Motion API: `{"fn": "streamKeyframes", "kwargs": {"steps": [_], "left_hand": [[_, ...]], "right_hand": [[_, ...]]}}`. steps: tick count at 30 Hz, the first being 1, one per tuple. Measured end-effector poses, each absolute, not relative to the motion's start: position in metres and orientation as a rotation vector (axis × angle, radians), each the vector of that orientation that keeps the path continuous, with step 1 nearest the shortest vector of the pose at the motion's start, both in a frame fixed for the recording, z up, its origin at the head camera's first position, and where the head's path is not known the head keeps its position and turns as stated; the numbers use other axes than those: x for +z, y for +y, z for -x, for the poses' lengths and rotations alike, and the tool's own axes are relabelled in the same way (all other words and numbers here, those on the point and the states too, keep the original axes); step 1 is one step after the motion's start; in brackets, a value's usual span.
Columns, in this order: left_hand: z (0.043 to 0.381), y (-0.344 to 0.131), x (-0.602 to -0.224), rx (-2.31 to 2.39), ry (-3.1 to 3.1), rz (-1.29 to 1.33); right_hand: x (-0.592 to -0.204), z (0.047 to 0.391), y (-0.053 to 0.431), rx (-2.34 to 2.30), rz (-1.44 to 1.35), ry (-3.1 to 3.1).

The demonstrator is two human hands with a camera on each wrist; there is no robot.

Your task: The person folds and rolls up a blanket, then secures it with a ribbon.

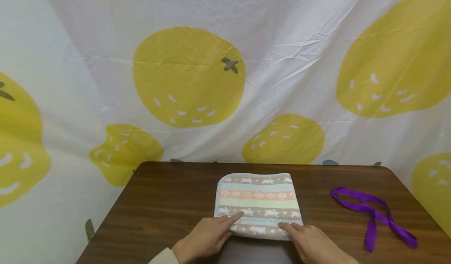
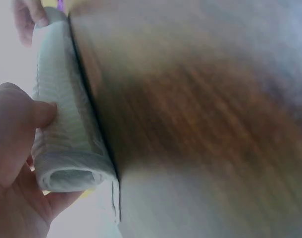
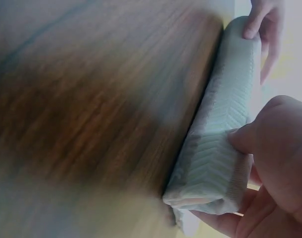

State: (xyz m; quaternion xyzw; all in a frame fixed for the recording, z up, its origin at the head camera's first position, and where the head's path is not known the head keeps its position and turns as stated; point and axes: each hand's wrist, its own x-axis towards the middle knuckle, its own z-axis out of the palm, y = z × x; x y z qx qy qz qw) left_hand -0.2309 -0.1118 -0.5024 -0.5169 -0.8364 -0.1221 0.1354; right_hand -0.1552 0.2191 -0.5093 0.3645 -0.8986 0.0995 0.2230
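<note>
A folded towel [image 1: 260,195] with pastel stripes and white rabbits lies on the brown table. Its near edge is turned up into a thick roll, whose hollow end shows in the left wrist view. My left hand [image 1: 208,236] grips the roll near its left end, thumb on the near side and fingers over the top. Toward the other end, my right hand [image 1: 315,242] holds the roll [image 3: 215,144] the same way. In the head view both thumbs are largely hidden behind the fingers.
A purple ribbon [image 1: 375,214] lies in a loose loop on the table [image 1: 169,201], right of the towel. Behind the table hangs a white curtain [image 1: 292,76] printed with yellow fruit.
</note>
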Motion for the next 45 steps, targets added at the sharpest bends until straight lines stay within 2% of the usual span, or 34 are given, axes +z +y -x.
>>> {"fn": "streamKeyframes", "kwargs": {"steps": [6,13,17,21,33,45], "left_hand": [[0.238,-0.116,-0.498,-0.723,-2.693,1.497],[0.245,-0.117,-0.502,-0.901,-2.712,1.483],[0.251,-0.118,-0.504,-1.022,-2.793,1.416],[0.254,-0.117,-0.505,-1.021,-2.837,1.359],[0.257,-0.114,-0.508,-1.16,-2.885,1.233],[0.257,-0.113,-0.51,-1.173,-2.842,1.223]], "right_hand": [[-0.51,0.159,0.221,0.427,-0.967,-2.429],[-0.512,0.164,0.228,0.643,-0.982,-2.478],[-0.512,0.167,0.234,0.788,-0.879,-2.65],[-0.51,0.173,0.237,0.895,-0.767,-2.756],[-0.503,0.183,0.236,1.172,-0.659,-2.89],[-0.498,0.183,0.235,1.256,-0.576,-2.961]]}}
